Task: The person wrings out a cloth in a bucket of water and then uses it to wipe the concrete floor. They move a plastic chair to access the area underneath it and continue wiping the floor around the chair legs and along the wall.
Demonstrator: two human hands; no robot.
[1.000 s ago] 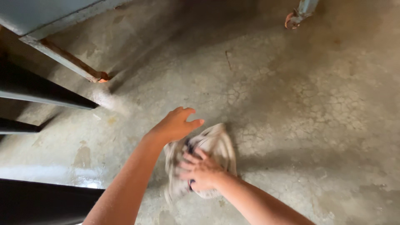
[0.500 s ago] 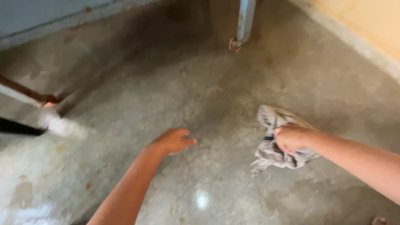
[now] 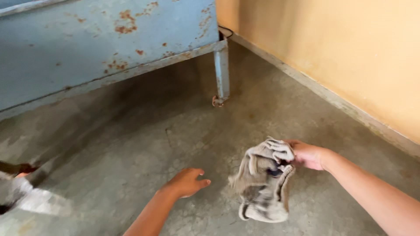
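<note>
My right hand grips a dirty grey-and-white rag by its upper edge, and the crumpled cloth hangs down from it above the concrete floor. To the left of the rag, my left hand hovers low over the floor, palm down and fingers loosely spread, holding nothing.
A rusty pale-blue metal cabinet on a thin leg stands at the back. An orange-yellow wall with a pale baseboard runs along the right. A whitish blurred object lies at the lower left.
My right hand has lifted the rag off the floor and carried it to the right. My view has tilted up, bringing the cabinet and wall into sight. The left hand stays empty.
</note>
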